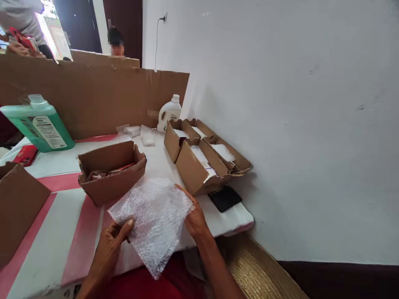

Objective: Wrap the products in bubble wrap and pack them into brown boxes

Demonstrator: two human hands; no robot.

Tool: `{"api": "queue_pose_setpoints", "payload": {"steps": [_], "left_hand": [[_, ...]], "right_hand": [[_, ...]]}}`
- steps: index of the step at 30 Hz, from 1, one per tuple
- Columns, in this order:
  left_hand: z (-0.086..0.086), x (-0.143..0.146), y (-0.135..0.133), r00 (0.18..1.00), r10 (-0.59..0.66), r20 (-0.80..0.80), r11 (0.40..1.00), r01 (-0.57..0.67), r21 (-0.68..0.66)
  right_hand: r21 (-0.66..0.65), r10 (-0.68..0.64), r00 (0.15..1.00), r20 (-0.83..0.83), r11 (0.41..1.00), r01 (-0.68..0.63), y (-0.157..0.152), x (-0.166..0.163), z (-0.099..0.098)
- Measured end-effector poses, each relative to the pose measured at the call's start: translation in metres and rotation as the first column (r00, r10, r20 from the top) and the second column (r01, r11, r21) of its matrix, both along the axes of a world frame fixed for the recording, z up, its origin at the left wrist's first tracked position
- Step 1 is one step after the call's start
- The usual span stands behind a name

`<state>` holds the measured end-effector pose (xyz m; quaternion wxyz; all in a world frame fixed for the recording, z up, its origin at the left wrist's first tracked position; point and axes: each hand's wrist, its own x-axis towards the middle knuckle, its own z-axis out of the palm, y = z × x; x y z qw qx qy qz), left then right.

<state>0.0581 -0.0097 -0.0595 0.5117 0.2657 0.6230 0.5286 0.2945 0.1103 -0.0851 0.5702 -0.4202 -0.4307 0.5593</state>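
Observation:
A sheet of clear bubble wrap [152, 220] is held up just above the near edge of the table [52, 245], between both hands. My left hand [114, 241] grips its left corner, with the thumb on top. My right hand [193, 214] holds the right edge with the fingers closed on it. Right behind the sheet stands an open brown cardboard box [112, 172] with something red and brown inside.
Two open cardboard boxes [205, 160] with white packets stand at the right by the wall, a black flat object [225, 198] beside them. A green jug [39, 124], a white bottle [168, 113], small packets [140, 133] and a cardboard screen [93, 95] lie further back. People are behind the screen.

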Motion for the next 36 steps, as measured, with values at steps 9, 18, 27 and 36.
{"api": "queue_pose_setpoints", "payload": {"steps": [9,18,27,36], "left_hand": [[-0.025,-0.022,-0.055,0.959,0.276,-0.060,0.903,-0.280,-0.325],[-0.007,-0.058,-0.077,0.448,0.082,-0.890,0.995,-0.087,0.048],[-0.075,-0.048,0.057,0.159,-0.100,-0.982,0.832,0.555,0.005],[-0.078,-0.042,0.006,-0.022,-0.141,-0.990,0.948,0.286,-0.141]], "right_hand": [[0.169,0.079,0.868,0.490,0.968,-0.184,-0.041,-0.038,0.006],[0.378,0.059,0.520,0.852,0.618,-0.689,-0.070,-0.144,-0.010],[0.223,-0.038,0.289,0.956,0.736,-0.639,-0.034,-0.114,-0.061],[0.140,-0.014,0.199,0.980,0.760,-0.635,0.001,-0.072,-0.062]]}}
